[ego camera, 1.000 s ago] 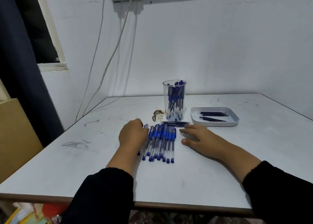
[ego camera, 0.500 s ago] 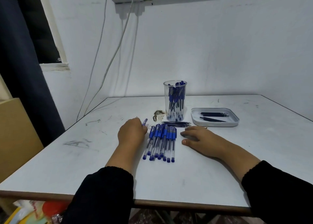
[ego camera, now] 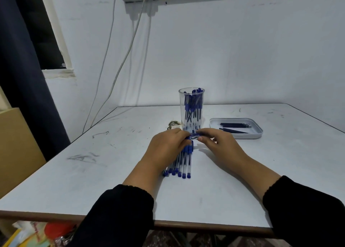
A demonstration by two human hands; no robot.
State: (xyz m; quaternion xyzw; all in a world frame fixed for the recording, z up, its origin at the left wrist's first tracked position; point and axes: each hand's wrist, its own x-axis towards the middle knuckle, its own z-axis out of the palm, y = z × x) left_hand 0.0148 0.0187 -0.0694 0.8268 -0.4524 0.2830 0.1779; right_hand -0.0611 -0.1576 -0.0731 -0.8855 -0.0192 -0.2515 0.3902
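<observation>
Scuffed white counter (ego camera: 93, 181), centre frame: left hand (ego camera: 168, 147) and right hand (ego camera: 223, 144) pinch one blue pen (ego camera: 194, 136) crosswise, fingers (ego camera: 211, 133) closed on its ends, above a row of pens (ego camera: 183, 161). Light, stiff, slick plastic, likely best gripped mid-barrel.

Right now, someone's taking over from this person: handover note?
Left hand grips one end of a blue-capped clear plastic pen, held crosswise.
Right hand pinches the other end.
A row of matching pens lies on the white table; more stand in the clear plastic cup; dark refills lie in the white tray.
Done: row laid out. Left: this pen, probably the cup's too.
</observation>
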